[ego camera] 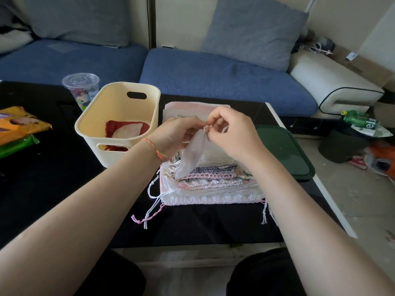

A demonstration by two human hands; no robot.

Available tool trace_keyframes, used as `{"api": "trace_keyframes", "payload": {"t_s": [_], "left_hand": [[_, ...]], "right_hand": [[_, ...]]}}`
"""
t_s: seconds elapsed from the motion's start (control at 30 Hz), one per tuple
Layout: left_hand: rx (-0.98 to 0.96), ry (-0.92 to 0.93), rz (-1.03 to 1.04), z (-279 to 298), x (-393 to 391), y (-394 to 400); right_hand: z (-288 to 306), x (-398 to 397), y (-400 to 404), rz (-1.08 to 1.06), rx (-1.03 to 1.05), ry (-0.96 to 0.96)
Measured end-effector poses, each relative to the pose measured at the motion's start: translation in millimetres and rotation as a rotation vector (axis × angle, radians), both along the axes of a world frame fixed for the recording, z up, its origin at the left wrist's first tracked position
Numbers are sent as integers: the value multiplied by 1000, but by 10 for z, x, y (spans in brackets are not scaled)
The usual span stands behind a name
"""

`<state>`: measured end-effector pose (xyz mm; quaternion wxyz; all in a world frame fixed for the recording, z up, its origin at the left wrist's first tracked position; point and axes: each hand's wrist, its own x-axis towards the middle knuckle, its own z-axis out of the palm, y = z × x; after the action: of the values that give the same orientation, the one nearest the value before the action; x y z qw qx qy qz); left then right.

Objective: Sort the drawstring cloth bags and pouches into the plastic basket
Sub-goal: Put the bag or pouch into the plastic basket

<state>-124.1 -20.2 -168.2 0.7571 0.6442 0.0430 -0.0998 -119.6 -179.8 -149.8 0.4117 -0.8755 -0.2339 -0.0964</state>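
Two hands — left hand, right hand — pinch a sheer, limp pouch.

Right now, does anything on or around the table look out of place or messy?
On the table nothing looks spilled or damaged. The pile of pouches is fairly neat, though its drawstrings trail loose toward the front edge. The odd part is the floor at right: a green bottle lies on its side amid scattered clutter.
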Motion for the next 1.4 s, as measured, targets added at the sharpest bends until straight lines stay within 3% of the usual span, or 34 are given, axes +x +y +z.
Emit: {"api": "trace_keyframes", "payload": {"t_s": [0.17, 0.3, 0.5, 0.8, 0.97, 1.2, 1.3, 1.4], "left_hand": [[48, 74, 22, -13, 28, 21], [95, 24, 26, -27, 25, 40], [221, -99, -89, -37, -9, 52], [302, -107, -109, -71, -7, 12], [331, -157, -156, 21, -34, 21], [488, -211, -157, 4, 7, -12], [540, -269, -64, -33, -4, -64], [586, -354, 73, -70, -2, -118]], "right_hand": [[5, -6, -4, 25, -232, -161], [10, 0, 21, 5, -383, -252], [-17, 49, -56, 11, -409, -83], [-138, 88, -59, -85, -343, -183], [-175, 90, -19, -185, -244, -397], [-244, 110, 25, -304, -323, -617], [-267, 161, 16, -265, -282, -466], [-181, 167, 16, -185, 77, 4]]}}
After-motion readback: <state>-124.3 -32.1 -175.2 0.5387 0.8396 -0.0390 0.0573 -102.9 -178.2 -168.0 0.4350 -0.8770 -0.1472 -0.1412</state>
